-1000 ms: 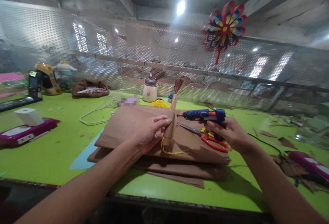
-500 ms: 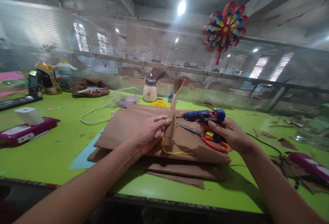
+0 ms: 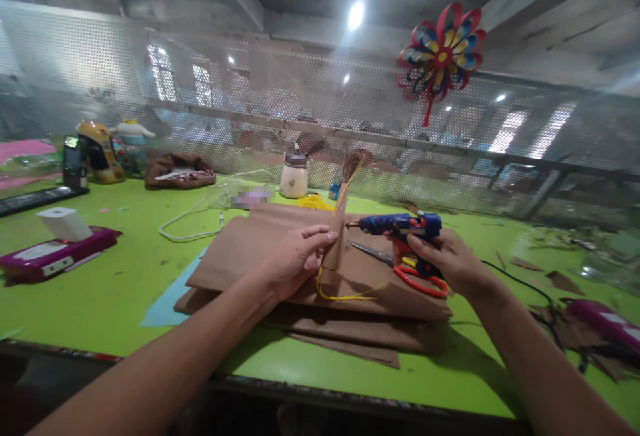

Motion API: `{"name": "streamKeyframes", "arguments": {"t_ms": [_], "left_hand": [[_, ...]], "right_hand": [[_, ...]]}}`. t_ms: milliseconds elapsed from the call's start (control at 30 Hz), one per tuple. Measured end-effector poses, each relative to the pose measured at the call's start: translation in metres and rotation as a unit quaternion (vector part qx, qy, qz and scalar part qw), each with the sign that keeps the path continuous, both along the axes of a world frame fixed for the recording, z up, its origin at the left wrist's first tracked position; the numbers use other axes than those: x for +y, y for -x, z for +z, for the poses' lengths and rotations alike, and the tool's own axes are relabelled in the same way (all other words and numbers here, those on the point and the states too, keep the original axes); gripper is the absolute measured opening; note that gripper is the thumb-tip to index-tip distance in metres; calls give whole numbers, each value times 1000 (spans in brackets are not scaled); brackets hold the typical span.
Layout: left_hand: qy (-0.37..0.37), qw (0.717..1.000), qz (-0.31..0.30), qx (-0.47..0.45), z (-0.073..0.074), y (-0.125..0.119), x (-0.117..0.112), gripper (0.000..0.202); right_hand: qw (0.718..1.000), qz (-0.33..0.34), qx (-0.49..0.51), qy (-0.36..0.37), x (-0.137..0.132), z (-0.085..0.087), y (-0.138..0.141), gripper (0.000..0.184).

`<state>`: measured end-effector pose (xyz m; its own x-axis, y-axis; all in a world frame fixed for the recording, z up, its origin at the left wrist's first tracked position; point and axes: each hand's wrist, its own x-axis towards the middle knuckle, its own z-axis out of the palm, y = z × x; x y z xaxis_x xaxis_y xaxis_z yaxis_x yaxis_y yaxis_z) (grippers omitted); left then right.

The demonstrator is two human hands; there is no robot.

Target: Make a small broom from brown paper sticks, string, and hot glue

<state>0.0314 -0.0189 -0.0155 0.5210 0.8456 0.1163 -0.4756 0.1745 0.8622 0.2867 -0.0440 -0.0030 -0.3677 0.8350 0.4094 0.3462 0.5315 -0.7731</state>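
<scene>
My left hand [image 3: 300, 254] is closed on a bundle of thin brown twigs wrapped in brown paper [image 3: 336, 249], held nearly upright. Its bristly tips [image 3: 353, 167] fan out at the top. Yellow string [image 3: 345, 298] runs along the bundle and trails below it. In my right hand [image 3: 453, 259] is a blue hot glue gun [image 3: 400, 225], its nozzle pointing left at the edge of the paper wrap; whether it touches cannot be made out. Under the glue gun, scissors [image 3: 420, 281] with red handles lie on a stack of folded brown paper [image 3: 240, 249].
Behind the stack are a cream bottle [image 3: 294, 177], yellow string [image 3: 315, 202] and a small blue jar [image 3: 334, 191]. Purple power strips lie left [image 3: 65, 254] and right [image 3: 605, 323]. A black cord [image 3: 520, 280] runs along the right. A mesh screen [image 3: 300, 116] stands behind.
The view has shifted slightly, so everything sits a little further right. The wrapped bundle has turned or tilted slightly in my left hand. The glue gun stays beside it.
</scene>
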Motion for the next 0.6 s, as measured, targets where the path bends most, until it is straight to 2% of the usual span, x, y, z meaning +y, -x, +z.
{"name": "streamKeyframes", "arguments": {"t_ms": [333,600], "left_hand": [[7,1000,12,9,1,0,-1,17],[15,1000,10,1,1,1,-1,17]], "right_hand": [[999,-14,-38,0,-2,1,-3,34],[999,-12,-32,4,-2,0,-1,35]]}}
